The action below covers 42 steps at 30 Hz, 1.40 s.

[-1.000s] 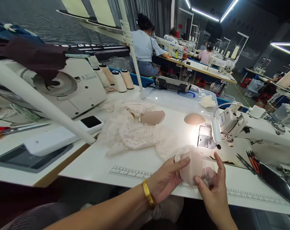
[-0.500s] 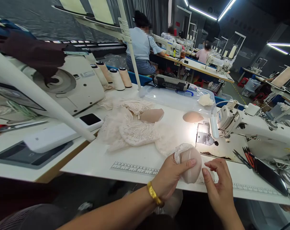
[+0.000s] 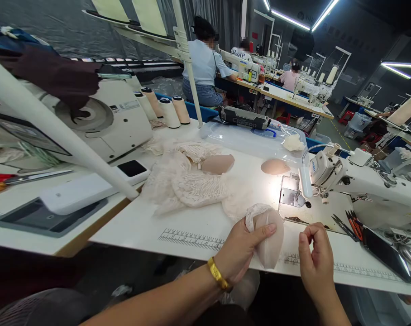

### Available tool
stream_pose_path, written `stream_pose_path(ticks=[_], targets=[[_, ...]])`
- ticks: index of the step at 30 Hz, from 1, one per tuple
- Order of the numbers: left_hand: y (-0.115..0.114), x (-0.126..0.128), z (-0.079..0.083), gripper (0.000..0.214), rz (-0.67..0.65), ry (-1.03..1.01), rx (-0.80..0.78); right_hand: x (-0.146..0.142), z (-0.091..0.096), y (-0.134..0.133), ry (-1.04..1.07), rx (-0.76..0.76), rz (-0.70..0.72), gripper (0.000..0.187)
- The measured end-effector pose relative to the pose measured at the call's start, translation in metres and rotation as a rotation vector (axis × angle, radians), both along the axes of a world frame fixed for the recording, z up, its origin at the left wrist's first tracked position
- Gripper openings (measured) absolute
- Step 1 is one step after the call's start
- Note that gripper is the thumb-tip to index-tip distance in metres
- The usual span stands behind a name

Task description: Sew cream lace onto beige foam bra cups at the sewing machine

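Observation:
My left hand (image 3: 241, 242), with a gold bracelet on the wrist, grips a beige bra cup (image 3: 271, 237) with white lace along its upper left edge. Its thumb presses on the cup's face; the cup's pointed end hangs over the table's front edge. To the right, apart from the cup, my right hand (image 3: 316, 258) is closed, fingers curled and thumb against the index finger; whether anything small is inside is hidden. Pale lace and mesh fabric (image 3: 198, 188) lies heaped behind my left hand. Another beige cup (image 3: 218, 164) rests in that heap, and a third cup (image 3: 275, 166) lies by the sewing machine (image 3: 327, 170).
Black snips (image 3: 344, 226), red-handled snips (image 3: 355, 224) and a dark phone (image 3: 385, 253) lie at the right. A printed ruler (image 3: 192, 238) runs along the table's front edge. Thread cones (image 3: 169, 113), a white pole (image 3: 193, 90) and a clear plastic lid (image 3: 232, 136) stand farther back. Co-workers sit beyond.
My right hand has drawn slightly right, away from the cup, and its fingers have curled closed. The cup in my left hand has tilted, its pointed end now lower.

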<state>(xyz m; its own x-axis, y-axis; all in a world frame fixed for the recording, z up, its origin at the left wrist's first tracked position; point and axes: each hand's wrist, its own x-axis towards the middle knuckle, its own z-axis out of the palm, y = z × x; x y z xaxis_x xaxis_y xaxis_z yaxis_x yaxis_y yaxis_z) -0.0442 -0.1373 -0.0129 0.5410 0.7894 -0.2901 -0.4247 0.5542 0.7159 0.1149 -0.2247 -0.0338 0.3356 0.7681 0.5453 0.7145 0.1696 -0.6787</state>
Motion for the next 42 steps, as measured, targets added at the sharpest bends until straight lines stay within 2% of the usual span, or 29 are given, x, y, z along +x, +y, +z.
stream_pose_path(ticks=[2,4,11,14,23,26,29,31,34,36,39,42], targets=[[-0.001,0.0,0.0,0.051,-0.004,0.009,0.012,-0.001,0.001,-0.002,0.03,-0.041,0.103,0.014],[-0.002,0.001,-0.001,0.05,0.003,0.014,0.036,-0.003,0.002,-0.003,0.033,-0.053,0.145,0.009],[-0.004,0.002,-0.006,0.048,0.039,0.073,0.145,-0.007,0.004,-0.001,-0.009,-0.06,0.163,0.003],[-0.005,0.001,-0.006,0.047,0.021,0.088,0.163,-0.011,0.005,0.003,-0.049,-0.034,0.155,0.012],[-0.012,0.008,-0.011,0.049,0.038,0.073,0.148,-0.008,-0.011,0.011,-0.184,0.13,-0.091,0.012],[-0.01,0.007,-0.007,0.05,0.045,0.046,0.099,0.006,-0.012,0.01,-0.167,0.158,-0.196,0.012],[-0.005,0.003,-0.004,0.054,0.084,0.06,0.046,0.018,-0.007,0.004,-0.055,0.132,-0.307,0.013],[-0.001,0.0,-0.004,0.055,0.086,0.069,0.04,0.019,-0.003,-0.001,0.058,0.066,-0.224,0.013],[0.0,0.0,-0.006,0.054,0.064,0.063,0.081,0.011,0.001,-0.008,0.184,-0.056,0.019,0.014],[-0.001,0.0,-0.008,0.053,0.063,0.08,0.114,0.004,0.001,-0.011,0.219,-0.131,0.124,0.013],[-0.004,0.001,-0.009,0.052,0.072,0.114,0.148,-0.002,-0.001,-0.011,0.227,-0.196,0.182,0.013],[-0.005,0.0,-0.008,0.051,0.074,0.13,0.177,-0.004,-0.001,-0.008,0.216,-0.193,0.191,0.012]])
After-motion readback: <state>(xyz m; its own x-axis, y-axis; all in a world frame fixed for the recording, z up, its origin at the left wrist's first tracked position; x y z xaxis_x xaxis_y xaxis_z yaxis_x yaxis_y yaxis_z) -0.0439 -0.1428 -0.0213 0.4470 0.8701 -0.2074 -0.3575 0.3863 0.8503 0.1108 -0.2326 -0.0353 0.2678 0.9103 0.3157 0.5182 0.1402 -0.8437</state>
